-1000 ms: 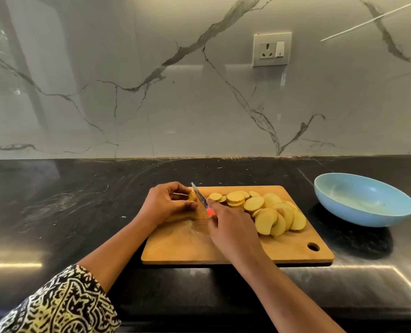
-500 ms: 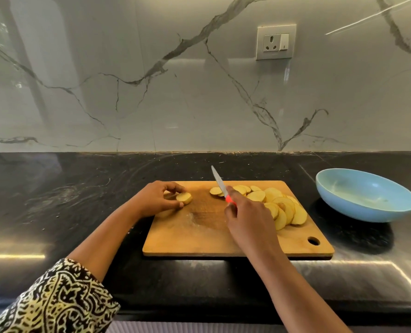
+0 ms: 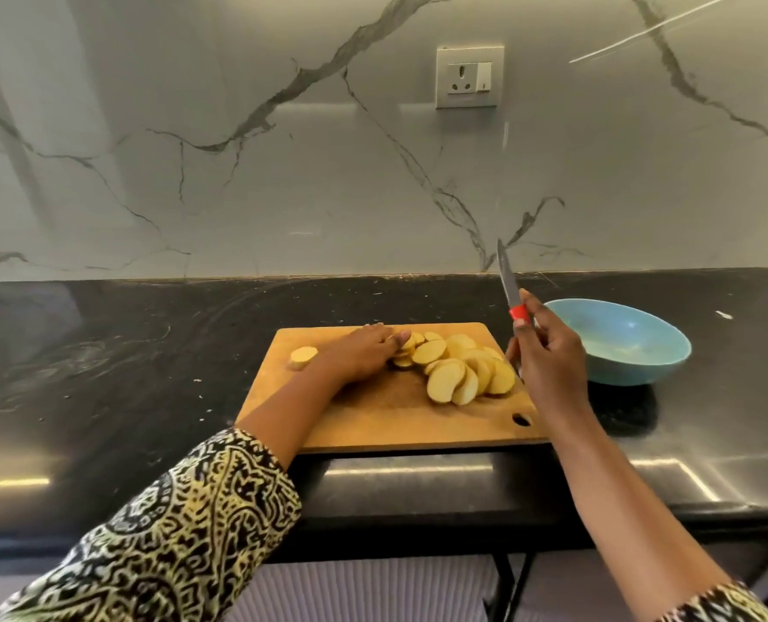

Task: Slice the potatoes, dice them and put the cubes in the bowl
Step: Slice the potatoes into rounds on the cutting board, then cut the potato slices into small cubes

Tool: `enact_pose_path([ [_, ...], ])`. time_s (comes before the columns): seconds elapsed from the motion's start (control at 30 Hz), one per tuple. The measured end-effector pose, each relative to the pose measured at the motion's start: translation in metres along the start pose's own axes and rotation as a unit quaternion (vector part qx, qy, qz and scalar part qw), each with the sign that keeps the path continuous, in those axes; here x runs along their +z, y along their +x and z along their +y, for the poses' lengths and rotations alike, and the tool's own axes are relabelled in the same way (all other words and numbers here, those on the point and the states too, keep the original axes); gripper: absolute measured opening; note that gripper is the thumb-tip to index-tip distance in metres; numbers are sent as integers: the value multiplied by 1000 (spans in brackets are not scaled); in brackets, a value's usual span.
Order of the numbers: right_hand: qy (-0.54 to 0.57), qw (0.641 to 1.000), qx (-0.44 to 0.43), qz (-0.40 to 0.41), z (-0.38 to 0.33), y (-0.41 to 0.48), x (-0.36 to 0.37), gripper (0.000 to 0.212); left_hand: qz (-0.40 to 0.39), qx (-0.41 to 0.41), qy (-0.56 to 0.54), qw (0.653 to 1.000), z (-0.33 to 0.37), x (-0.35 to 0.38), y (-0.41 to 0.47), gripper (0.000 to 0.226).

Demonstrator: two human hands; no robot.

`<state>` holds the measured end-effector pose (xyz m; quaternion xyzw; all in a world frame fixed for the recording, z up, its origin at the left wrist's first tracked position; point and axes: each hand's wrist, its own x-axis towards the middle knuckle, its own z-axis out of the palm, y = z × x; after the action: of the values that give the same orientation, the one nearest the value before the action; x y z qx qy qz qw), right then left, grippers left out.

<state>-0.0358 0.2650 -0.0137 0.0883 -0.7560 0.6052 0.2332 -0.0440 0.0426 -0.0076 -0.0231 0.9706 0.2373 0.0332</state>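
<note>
Nearest the camera, a black-and-cream patterned sleeve covers the left forearm, which reaches forward over the front edge of the dark, glossy surface. A wooden cutting board lies on that surface, its hanging hole at the near right corner. On the right half of the board the potato slices lie in an overlapping fan of pale yellow rounds, the larger ones nearer and the smaller ones farther back. The left grip rests palm down on the board with its fingers fairly straight, holding nothing, its fingertips touching the small slices at the far left of the fan. A stubby potato end piece sits apart near the board's far left corner. The right grip is raised above the board's right edge, curled tight round the red handle of a knife whose blade points up and away, clear of the slices. Just right of the board stands a light blue bowl. Behind rises a veined marble wall with a socket.
</note>
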Motion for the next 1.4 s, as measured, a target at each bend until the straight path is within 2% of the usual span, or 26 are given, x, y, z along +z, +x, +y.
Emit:
enact_pose_path([
  [0.13,160,972,172,2,2,9,-4,36,8,-9,-26,1000,0,3,-10,61],
  [0.2,166,966,198,-5,3,9,-5,34,8,-15,-38,999,3,7,-15,70],
  [0.27,110,977,180,-22,5,6,-4,34,7,-19,-3,1000,14,15,-19,84],
  [0.37,-20,994,103,-32,8,2,-2,36,25,5,67,997,43,35,-30,81],
  [0.47,-57,996,63,-30,11,1,-2,16,27,24,53,998,49,47,-25,80],
  [0.5,-56,996,65,-27,12,1,-2,14,33,29,45,998,46,45,-22,78],
  [0.57,-56,995,86,-17,12,5,-1,23,70,32,29,997,32,35,-9,69],
  [0.63,-34,989,139,-37,9,10,2,26,107,-14,-43,993,26,21,-2,68],
  [0.73,-34,974,193,-114,5,16,6,26,59,-81,-73,992,34,15,3,60],
  [0.83,-62,971,176,-148,8,21,4,30,5,-70,-64,996,54,23,-6,53],
  [0.93,-64,972,167,-153,12,23,2,26,19,2,-36,999,48,29,5,54],
  [0.97,-59,975,158,-145,13,23,2,25,47,19,-17,999,42,29,11,57],
  [1.1,-83,982,109,-127,10,18,2,26,151,54,-112,981,28,17,1,59],
  [1.17,-124,984,43,-117,6,11,1,24,147,70,-156,974,17,5,-12,64],
  [1.2,-147,984,-17,-102,1,5,2,22,146,76,-150,975,7,-3,-19,65],
  [1.3,-180,962,-200,-54,-18,-21,20,22,126,89,-69,986,-33,-24,-38,55],
  [1.4,-170,954,-225,-100,-35,-47,55,17,69,54,-45,995,-75,-38,-47,50],
])
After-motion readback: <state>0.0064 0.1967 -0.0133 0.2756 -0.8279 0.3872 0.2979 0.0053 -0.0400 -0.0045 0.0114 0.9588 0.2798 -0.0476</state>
